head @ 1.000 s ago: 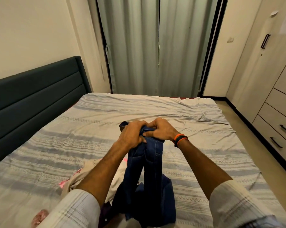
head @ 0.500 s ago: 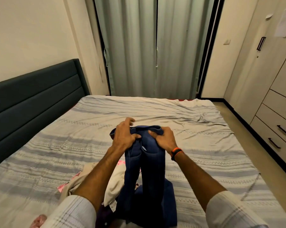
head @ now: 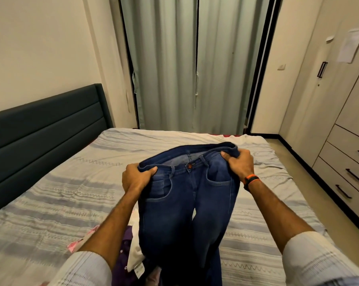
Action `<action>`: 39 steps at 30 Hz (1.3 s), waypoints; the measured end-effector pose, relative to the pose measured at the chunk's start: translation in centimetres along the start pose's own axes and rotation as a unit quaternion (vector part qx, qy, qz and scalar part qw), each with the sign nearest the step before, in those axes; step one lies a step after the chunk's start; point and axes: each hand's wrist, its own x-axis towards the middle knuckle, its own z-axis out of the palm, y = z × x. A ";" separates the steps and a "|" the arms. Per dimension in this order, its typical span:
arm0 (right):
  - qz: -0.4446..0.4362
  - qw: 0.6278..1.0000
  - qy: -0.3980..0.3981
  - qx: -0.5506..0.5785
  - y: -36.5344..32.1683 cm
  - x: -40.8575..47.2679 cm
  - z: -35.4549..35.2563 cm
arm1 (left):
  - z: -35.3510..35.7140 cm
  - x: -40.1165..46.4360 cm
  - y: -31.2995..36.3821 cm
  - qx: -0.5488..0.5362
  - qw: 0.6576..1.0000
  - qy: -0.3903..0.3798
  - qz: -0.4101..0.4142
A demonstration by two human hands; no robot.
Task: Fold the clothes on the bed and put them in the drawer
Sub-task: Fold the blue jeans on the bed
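Head view, item one?
— Jeans (head: 187, 207), dark blue denim, front side toward the camera, orange button at the waistband. Held up above the bed (head: 56, 203), waistband spread wide, legs hanging down toward the near edge of the bed.

And the grips?
— Left hand (head: 136, 178): fingers and thumb curled round the waistband at the jeans' left end, holding the denim. Right hand (head: 239, 165): likewise clamped on the waistband at the jeans' right end, thumb on the front face. An orange and black band (head: 251, 179) sits on the right wrist. Both sleeves are pale and rolled back.

Other clothes?
— A loose pile (head: 131, 256) on the bed, just left of the jeans' legs and partly behind them: purple cloth, a white piece with a label, something pink further left. Unfolded.

Furnishings, relative to the bed?
— Dark headboard (head: 44, 129) along its left side. Grey-green curtains (head: 184, 62) beyond its far end. Drawers (head: 348, 162) with black handles to its right, across a strip of floor, all pushed in. Bed cover is pale with grey stripes and zigzag stitching, somewhat creased.
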 end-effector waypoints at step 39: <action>-0.231 0.965 0.124 0.003 -24.5 9.3 -20.8 | -7.4 2.6 32.2 -0.133 0.923 0.026 0.359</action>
